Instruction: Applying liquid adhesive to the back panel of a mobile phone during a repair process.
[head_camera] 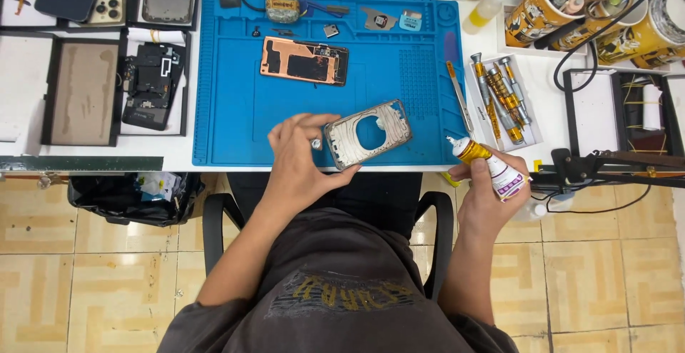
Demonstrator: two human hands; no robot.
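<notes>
Left hand at frame centre, fingers curled around the near left end of a phone frame, thumb under its edge; frame tilted on the lower edge of the blue mat. Right hand at lower right, closed around a glue tube, nozzle pointing up-left, just off the mat's right edge. Possibly a small cap pinched at the left fingertips, too small to tell. Above, mid-mat: a copper-backed board. Right of the mat: a tray of screwdrivers.
</notes>
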